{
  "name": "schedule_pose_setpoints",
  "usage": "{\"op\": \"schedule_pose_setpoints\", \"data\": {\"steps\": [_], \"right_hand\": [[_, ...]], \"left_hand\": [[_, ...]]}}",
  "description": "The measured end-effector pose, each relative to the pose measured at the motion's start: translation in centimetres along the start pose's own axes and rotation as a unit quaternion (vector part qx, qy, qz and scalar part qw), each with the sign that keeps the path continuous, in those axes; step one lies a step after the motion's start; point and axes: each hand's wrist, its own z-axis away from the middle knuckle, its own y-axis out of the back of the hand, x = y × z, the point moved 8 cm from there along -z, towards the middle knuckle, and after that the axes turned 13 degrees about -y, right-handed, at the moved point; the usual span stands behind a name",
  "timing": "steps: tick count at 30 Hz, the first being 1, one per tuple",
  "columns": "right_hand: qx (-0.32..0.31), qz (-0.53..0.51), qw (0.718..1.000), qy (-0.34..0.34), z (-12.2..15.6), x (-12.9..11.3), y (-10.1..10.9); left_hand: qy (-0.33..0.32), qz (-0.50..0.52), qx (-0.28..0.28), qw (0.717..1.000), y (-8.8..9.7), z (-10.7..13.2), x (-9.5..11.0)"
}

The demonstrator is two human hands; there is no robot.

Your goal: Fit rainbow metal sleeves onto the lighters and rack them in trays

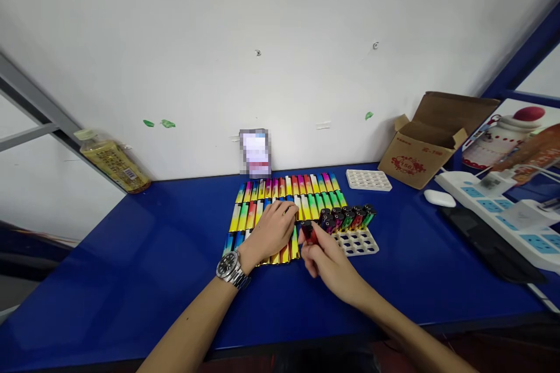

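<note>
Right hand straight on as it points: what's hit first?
Likely the left hand, beyond the red piece the right hand holds; depth is unclear, so possibly the shiny pieces beneath.

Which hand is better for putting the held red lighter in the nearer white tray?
Probably the right hand: its fingers hold the red lighter beside the nearer tray. The left hand is farther away, over the colourful lighters.

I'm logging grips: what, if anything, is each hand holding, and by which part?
Right hand: a red lighter, by its body, black top exposed. Left hand: over the lighter rows; whether it grips one is unclear.
</note>
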Motion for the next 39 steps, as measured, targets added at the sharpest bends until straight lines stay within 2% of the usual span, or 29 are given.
{"op": "schedule_pose_setpoints", "data": {"steps": [5, 12, 17, 20, 27, 39], "right_hand": [[-0.017, -0.173, 0.981, -0.08, -1.1, 0.6, -0.2], [0.044, -0.253, 0.955, -0.149, -1.2, 2.0, -0.3], [0.026, -0.265, 0.952, -0.154, -1.3, 2.2, -0.6], [0.038, -0.276, 0.947, -0.162, -1.2, 2.3, -0.5], [0.034, -0.266, 0.955, -0.124, -1.1, 1.7, -0.2], [0.034, -0.262, 0.959, -0.104, -1.3, 1.7, -0.1]], "left_hand": [[0.0, 0.001, 0.003, 1.0, 0.0, 0.0, -0.1], [-0.001, 0.003, 0.004, 1.0, -0.2, 0.0, -0.2], [0.002, 0.001, -0.003, 1.0, -0.2, 0.0, -0.1], [0.004, 0.0, -0.003, 1.0, -0.2, 0.0, -0.1], [0.0, -0.002, 0.005, 1.0, -0.2, 0.0, -0.2], [-0.006, -0.006, 0.011, 1.0, -0.3, 0.0, -0.3]]}}
